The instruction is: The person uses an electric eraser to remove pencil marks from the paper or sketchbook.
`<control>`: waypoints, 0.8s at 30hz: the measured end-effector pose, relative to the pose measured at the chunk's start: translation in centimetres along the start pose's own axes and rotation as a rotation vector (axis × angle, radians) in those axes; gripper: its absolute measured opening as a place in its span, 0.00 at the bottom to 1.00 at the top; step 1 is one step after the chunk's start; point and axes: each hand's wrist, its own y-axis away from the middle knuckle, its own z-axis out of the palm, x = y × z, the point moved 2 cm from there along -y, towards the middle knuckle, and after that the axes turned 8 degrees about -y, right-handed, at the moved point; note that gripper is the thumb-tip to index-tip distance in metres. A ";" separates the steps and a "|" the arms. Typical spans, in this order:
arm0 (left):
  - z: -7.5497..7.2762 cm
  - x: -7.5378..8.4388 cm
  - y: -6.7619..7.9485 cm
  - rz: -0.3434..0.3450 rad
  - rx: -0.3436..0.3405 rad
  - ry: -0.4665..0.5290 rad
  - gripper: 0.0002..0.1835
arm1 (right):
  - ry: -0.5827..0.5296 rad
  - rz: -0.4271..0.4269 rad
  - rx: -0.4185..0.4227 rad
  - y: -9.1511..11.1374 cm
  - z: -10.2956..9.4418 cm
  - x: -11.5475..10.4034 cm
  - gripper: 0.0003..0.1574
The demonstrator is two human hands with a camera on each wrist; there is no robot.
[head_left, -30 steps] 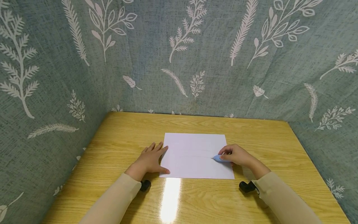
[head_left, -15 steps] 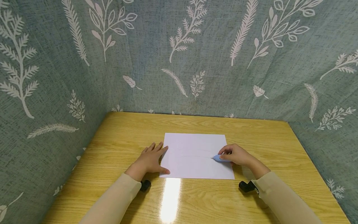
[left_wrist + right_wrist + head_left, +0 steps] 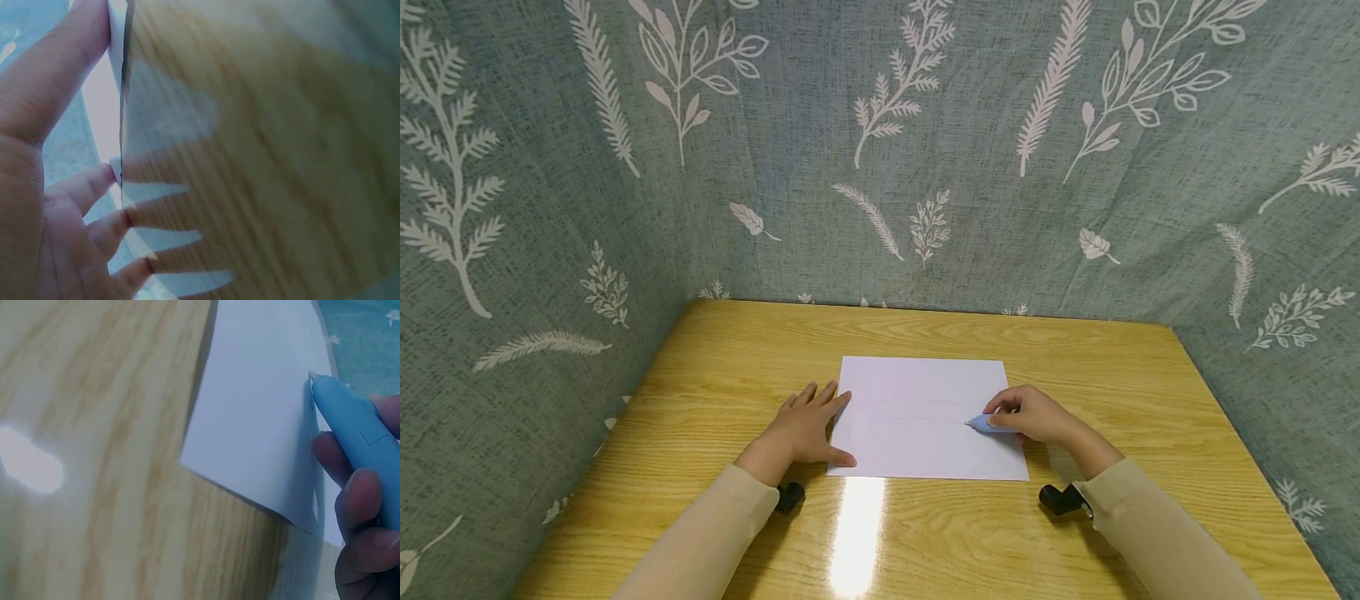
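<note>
A sheet of white paper (image 3: 917,379) lies on the table with a few faint lines across its middle. My left hand (image 3: 808,429) is spread over its left edge. The thumb rests on the near corner, and the fingertips touch the edge and the wood beside it. On the right, my right hand (image 3: 1037,414) grips a thick light-blue electric eraser (image 3: 987,423), its pale tip at the right end of a faint line. In the right wrist view, thumb and fingers curl round the blue electric eraser (image 3: 353,415), whose tip meets the paper (image 3: 250,412).
The glossy wooden table (image 3: 940,533) carries a bright light reflection near the front. Green-grey cloth with white leaf prints (image 3: 880,208) hangs behind it and at both sides. Black wrist cameras (image 3: 1062,500) sit under both sleeves.
My right hand with the electric eraser shifts very slightly left, its tip staying near the same spot on the paper. The left hand and paper hold still.
</note>
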 end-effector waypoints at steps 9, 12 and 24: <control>0.0 0.0 -0.1 0.001 0.005 0.000 0.60 | -0.005 -0.009 -0.008 -0.5 0.1 0.6 0.14; 0.0 0.0 -0.1 -0.001 0.008 -0.001 0.60 | 0.004 -0.016 -0.008 -0.6 0.2 0.7 0.13; 0.2 -0.2 -0.3 -0.005 0.007 -0.001 0.61 | -0.020 -0.018 -0.010 -0.5 0.1 0.5 0.14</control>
